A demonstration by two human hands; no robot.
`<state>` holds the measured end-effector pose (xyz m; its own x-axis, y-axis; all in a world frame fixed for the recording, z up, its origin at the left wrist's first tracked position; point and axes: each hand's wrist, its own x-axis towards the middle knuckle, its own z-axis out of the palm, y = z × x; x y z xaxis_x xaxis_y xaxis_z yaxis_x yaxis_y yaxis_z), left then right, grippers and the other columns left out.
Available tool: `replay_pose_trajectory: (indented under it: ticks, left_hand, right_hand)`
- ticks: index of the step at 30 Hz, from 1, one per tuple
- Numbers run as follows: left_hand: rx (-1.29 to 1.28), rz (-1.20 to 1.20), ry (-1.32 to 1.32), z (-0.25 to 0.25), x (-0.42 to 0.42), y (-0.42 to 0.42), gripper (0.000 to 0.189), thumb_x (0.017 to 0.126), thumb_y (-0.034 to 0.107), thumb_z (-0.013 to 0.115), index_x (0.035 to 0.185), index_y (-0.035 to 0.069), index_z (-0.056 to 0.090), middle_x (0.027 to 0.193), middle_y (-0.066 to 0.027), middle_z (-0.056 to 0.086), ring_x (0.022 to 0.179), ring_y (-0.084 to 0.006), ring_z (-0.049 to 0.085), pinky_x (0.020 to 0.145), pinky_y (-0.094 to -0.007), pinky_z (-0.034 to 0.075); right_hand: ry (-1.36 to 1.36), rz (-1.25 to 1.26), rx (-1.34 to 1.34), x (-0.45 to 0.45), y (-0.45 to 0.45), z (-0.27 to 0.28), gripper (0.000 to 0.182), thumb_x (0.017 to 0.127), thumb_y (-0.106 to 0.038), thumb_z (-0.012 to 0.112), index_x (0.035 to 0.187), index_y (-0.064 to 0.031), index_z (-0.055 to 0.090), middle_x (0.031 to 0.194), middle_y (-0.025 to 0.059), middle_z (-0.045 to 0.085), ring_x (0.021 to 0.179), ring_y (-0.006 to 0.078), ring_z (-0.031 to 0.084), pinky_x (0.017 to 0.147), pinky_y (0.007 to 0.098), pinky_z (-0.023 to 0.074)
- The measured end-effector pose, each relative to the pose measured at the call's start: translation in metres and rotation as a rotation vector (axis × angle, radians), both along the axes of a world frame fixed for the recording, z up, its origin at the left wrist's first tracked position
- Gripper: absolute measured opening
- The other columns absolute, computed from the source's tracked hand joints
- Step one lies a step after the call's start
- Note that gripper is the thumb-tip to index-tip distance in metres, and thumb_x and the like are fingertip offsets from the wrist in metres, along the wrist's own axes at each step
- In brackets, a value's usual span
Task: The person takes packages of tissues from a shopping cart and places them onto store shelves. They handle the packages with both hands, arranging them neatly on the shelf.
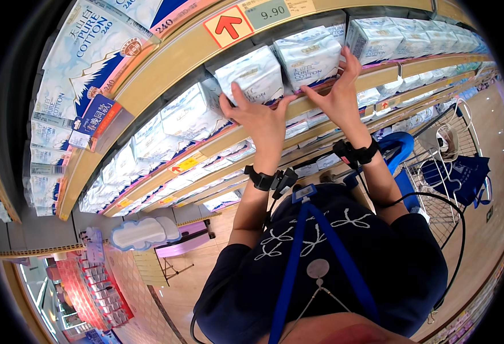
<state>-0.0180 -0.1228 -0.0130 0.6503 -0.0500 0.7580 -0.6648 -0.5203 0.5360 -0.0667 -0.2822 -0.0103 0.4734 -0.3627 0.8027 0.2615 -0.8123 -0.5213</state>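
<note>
My left hand (pixel 260 118) spans the lower front of a white-and-blue soft pack of sanitary pads (pixel 250 71). Its fingers press the left part of the pack, and the thumb reaches past the lower right corner. Beside it, my right hand (pixel 340 96) straddles a similar pack (pixel 308 51), thumb near the lower left corner and fingers along the right side. Both packs sit at the front of a shelf (pixel 295 107), slightly tilted, with a narrow gap between them. My palms hide part of the shelf edge. Each wrist wears a black strap with a small device.
More packs line the shelf at left (pixel 192 112) and right (pixel 374 41). A price rail (pixel 183 51) runs above. Lower shelves hold further packs. A wire shopping cart (pixel 445 172) with a dark blue bag (pixel 462 178) stands at right. A black cable (pixel 462 232) loops beside my right arm.
</note>
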Motion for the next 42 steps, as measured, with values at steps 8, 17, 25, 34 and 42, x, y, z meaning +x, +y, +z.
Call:
replay_pose_trajectory:
  ticks: [8,17,25,34,42]
  left_hand:
    - [0.276,-0.003,-0.148,0.040,-0.011,0.017,0.062,0.075,0.014,0.076,0.131,0.011,0.048,0.135,-0.0175,0.035,0.136,-0.0426,0.021,0.110,-0.0603,0.012]
    - [0.243,-0.092,-0.180,0.054,-0.007,0.043,0.039,0.078,0.004,0.069,0.115,0.012,0.063,0.120,-0.0070,0.055,0.126,-0.0303,0.047,0.113,-0.0602,0.011]
    - [0.179,-0.565,-0.257,0.039,-0.028,0.014,0.023,0.077,-0.001,0.065,0.097,0.010,0.068,0.106,-0.0064,0.061,0.116,-0.0302,0.054,0.107,-0.0547,0.032]
    - [0.314,-1.221,-0.017,-0.020,-0.110,-0.101,0.022,0.082,0.004,0.060,0.103,0.008,0.065,0.107,-0.0081,0.061,0.114,-0.0295,0.053,0.107,-0.0481,0.032]
    - [0.504,-1.542,0.223,-0.068,-0.226,-0.172,0.023,0.081,0.005,0.063,0.104,0.008,0.064,0.105,-0.0102,0.061,0.110,-0.0312,0.053,0.100,-0.0422,0.040]
  right_hand:
    - [0.094,0.174,0.147,-0.004,-0.002,0.010,0.089,0.071,-0.015,0.082,0.143,-0.0066,0.031,0.137,0.0169,0.047,0.114,0.0348,0.055,0.091,0.0379,0.0483]
    - [0.138,0.245,0.244,-0.004,0.027,0.014,0.079,0.078,-0.010,0.075,0.144,-0.0096,0.032,0.132,0.0180,0.052,0.101,0.0338,0.063,0.082,0.0359,0.0525]
    - [0.008,0.013,0.197,-0.040,0.019,0.013,0.068,0.083,-0.007,0.068,0.142,-0.0080,0.034,0.129,0.0167,0.051,0.110,0.0287,0.057,0.092,0.0347,0.0470]
    - [0.363,-0.611,0.407,-0.222,-0.025,-0.054,0.024,0.085,-0.009,0.059,0.108,-0.0063,0.062,0.109,0.0114,0.060,0.093,0.0318,0.061,0.078,0.0377,0.0494]
    - [0.976,-0.917,0.765,-0.417,-0.107,-0.174,0.047,0.079,-0.029,0.070,0.117,-0.0026,0.061,0.110,0.0242,0.060,0.100,0.0374,0.060,0.090,0.0397,0.0481]
